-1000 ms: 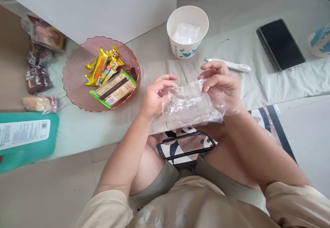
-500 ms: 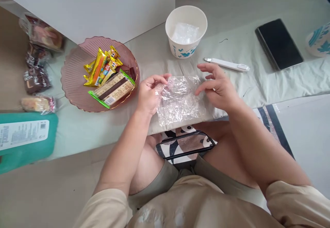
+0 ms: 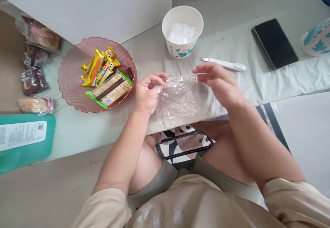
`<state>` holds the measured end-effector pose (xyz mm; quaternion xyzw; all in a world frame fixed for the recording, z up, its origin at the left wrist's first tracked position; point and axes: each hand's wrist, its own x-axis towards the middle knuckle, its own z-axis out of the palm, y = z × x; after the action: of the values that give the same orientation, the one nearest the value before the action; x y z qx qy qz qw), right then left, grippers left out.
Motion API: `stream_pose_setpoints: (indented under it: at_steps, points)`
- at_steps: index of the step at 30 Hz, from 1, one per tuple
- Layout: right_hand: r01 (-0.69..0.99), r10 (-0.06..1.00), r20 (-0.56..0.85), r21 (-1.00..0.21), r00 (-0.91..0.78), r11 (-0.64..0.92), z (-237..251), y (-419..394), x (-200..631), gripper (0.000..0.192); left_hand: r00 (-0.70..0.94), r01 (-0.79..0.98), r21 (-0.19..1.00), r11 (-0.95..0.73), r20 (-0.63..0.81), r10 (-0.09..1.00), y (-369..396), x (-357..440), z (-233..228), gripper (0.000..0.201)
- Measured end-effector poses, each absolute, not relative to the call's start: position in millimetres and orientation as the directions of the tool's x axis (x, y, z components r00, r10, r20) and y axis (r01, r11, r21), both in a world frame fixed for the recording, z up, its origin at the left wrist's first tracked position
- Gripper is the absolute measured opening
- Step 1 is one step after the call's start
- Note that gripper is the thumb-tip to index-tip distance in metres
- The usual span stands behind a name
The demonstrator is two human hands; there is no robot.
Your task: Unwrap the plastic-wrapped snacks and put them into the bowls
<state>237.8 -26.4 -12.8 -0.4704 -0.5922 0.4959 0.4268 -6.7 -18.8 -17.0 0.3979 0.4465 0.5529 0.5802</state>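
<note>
A crinkled clear plastic bag (image 3: pixel 177 99) hangs between my hands over the front edge of the pale cloth (image 3: pixel 232 42). My left hand (image 3: pixel 146 92) pinches its upper left corner. My right hand (image 3: pixel 219 83) has its fingertips at the bag's upper right edge, fingers stretched out; whether they grip it is unclear. Behind the bag stands a white paper cup (image 3: pixel 182 32) with crumpled clear plastic inside. A pink ribbed plate (image 3: pixel 74 87) to the left carries yellow snack packets (image 3: pixel 99 68) and a green-edged wafer pack (image 3: pixel 109 89).
A white pen-like tool (image 3: pixel 223 64) lies past my right hand. A dark phone (image 3: pixel 274 43) and a second patterned cup (image 3: pixel 318 37) sit at the right. Wrapped cakes (image 3: pixel 34 80) and a teal pack (image 3: pixel 24 142) are at the left. A white board (image 3: pixel 103 4) stands behind.
The bag has gone from bunched over my right hand to spread flat between both hands. My right hand slid out of it and now rests at its top right edge.
</note>
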Motion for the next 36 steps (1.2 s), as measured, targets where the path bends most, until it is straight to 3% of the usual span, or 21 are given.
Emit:
stream_pose_setpoints:
  at_steps: [2,6,9,12,17,26,29,31,34,36]
  points:
    - [0.119,0.98,0.064,-0.989,-0.187,0.087,-14,-24,243,0.033,0.011,-0.318,0.936,0.149,-0.154,0.988,-17,-10,-17,0.022]
    - [0.131,0.918,0.118,-0.975,-0.378,0.18,-15,-22,239,0.056,0.129,-0.351,0.9,0.259,-0.228,0.965,-17,-13,-14,0.028]
    - [0.142,0.88,0.118,-0.968,-0.46,0.204,-12,-24,227,0.037,0.162,-0.307,0.904,0.296,-0.257,0.953,-18,-11,-13,0.028]
    - [0.131,0.914,0.16,-0.966,-0.373,0.223,-10,-27,218,0.017,0.146,-0.284,0.919,0.273,-0.24,0.96,-18,-10,-13,0.026]
    - [0.046,0.954,0.222,-0.971,-0.202,0.236,-9,-29,216,0.02,0.109,-0.336,0.914,0.226,-0.201,0.974,-17,-10,-11,0.026]
    - [0.189,0.97,0.218,-0.953,-0.107,0.235,-1,-30,230,0.036,0.042,-0.332,0.934,0.131,-0.124,0.991,-13,-16,-14,0.034]
    - [0.235,0.971,0.238,-0.943,-0.024,0.237,-4,-28,240,0.028,0.018,-0.339,0.931,0.136,-0.138,0.99,-12,-17,-17,0.037]
    - [0.244,0.968,0.234,-0.938,-0.086,0.248,-7,-27,244,0.021,0.032,-0.343,0.926,0.155,-0.153,0.988,-12,-16,-17,0.037]
    - [0.243,0.939,0.185,-0.935,-0.289,0.258,-10,-28,245,0.045,0.057,-0.368,0.915,0.166,-0.156,0.986,-13,-14,-18,0.037]
    - [0.234,0.915,0.167,-0.936,-0.367,0.265,-11,-29,242,0.05,0.067,-0.384,0.908,0.17,-0.156,0.986,-14,-12,-18,0.037]
